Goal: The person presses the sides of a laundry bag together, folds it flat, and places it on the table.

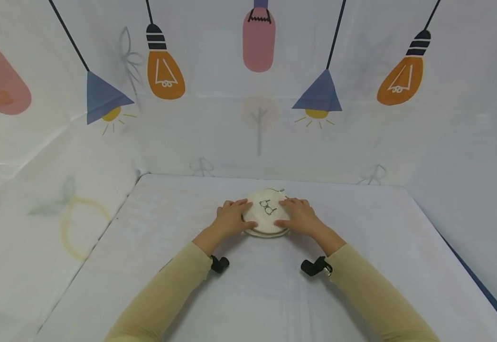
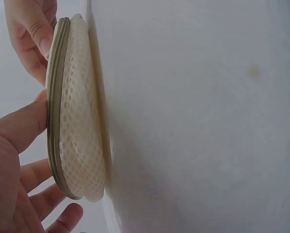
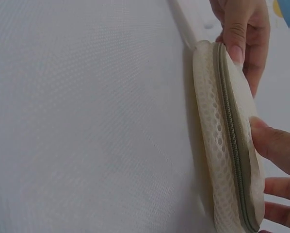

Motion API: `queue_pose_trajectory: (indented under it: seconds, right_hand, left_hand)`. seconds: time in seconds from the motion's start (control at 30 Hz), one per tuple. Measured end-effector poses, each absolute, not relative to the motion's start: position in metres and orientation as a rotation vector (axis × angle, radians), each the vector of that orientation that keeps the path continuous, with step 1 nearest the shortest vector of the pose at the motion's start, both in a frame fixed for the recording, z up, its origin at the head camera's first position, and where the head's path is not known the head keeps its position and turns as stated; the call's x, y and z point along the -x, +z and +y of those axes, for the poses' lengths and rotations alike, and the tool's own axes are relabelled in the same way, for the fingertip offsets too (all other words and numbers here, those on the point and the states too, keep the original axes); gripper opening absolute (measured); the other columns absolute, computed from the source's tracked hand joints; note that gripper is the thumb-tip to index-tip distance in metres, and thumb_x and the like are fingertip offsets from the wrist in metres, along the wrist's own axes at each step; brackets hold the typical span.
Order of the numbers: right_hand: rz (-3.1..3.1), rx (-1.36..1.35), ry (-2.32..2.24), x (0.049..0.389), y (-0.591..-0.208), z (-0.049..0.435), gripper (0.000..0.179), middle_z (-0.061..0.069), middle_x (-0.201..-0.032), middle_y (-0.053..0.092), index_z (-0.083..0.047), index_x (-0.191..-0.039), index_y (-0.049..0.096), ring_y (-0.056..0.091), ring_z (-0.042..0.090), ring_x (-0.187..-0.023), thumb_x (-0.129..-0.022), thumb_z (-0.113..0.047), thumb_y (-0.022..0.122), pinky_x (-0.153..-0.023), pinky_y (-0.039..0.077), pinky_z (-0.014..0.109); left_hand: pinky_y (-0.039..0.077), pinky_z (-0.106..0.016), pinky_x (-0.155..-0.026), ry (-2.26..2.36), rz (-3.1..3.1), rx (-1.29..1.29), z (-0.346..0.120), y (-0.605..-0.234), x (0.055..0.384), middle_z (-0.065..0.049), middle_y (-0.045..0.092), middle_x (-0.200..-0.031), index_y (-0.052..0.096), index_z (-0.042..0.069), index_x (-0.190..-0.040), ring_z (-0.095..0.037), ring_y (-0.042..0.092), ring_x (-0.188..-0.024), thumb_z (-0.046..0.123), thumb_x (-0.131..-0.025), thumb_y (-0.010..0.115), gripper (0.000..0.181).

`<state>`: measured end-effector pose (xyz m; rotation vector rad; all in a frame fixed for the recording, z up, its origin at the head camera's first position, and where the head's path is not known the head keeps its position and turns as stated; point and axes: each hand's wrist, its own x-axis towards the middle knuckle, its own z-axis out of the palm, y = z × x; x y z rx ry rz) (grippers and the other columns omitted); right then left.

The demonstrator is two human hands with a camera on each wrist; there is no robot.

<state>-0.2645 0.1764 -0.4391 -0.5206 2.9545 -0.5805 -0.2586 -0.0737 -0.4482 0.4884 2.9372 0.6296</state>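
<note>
A round cream mesh laundry bag [image 1: 267,219] lies flat on the white table, its lid marked with a small dark line drawing [image 1: 267,207]. Around its upper edge runs a zipper [image 3: 228,111], and the mesh side wall [image 2: 79,121] bulges below it. My left hand [image 1: 232,218] grips the bag's left edge, thumb on the lid and fingers spread along the side. On the opposite edge, my right hand [image 1: 301,218] holds it the same way. A zipper pull [image 1: 281,190] shows at the far rim.
White cloth walls printed with lamps and bulbs [image 1: 166,76] stand behind and beside the table [image 1: 265,294]. Each wrist carries a small black camera [image 1: 313,267] near the sleeve cuff.
</note>
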Motion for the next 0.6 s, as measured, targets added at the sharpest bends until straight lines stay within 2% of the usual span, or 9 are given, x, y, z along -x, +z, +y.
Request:
queue_pose_trajectory:
  seconds: [0.3, 0.6]
  right_hand:
    - [2.954, 0.513, -0.643, 0.265, -0.434, 0.182, 0.074, 0.021, -0.153, 0.041, -0.008, -0.147, 0.050, 0.031, 0.047, -0.138, -0.089, -0.048, 0.073, -0.112, 0.028, 0.064]
    - [3.006, 0.565, -0.726, 0.259, -0.412, 0.214, 0.066, 0.025, -0.151, 0.040, -0.005, -0.146, 0.049, 0.026, 0.049, -0.139, -0.095, -0.044, 0.067, -0.110, 0.026, 0.068]
  left_hand:
    - [0.033, -0.054, -0.105, 0.717, 2.979, -0.539, -0.078, -0.448, 0.263, -0.003, 0.040, -0.157, 0.051, 0.020, -0.148, -0.035, 0.037, -0.136, 0.052, -0.089, 0.071, 0.070]
    - [0.033, -0.058, -0.102, 0.777, 3.082, -0.700, -0.107, -0.434, 0.256, -0.005, 0.044, -0.154, 0.055, 0.018, -0.144, -0.035, 0.038, -0.135, 0.044, -0.096, 0.066, 0.055]
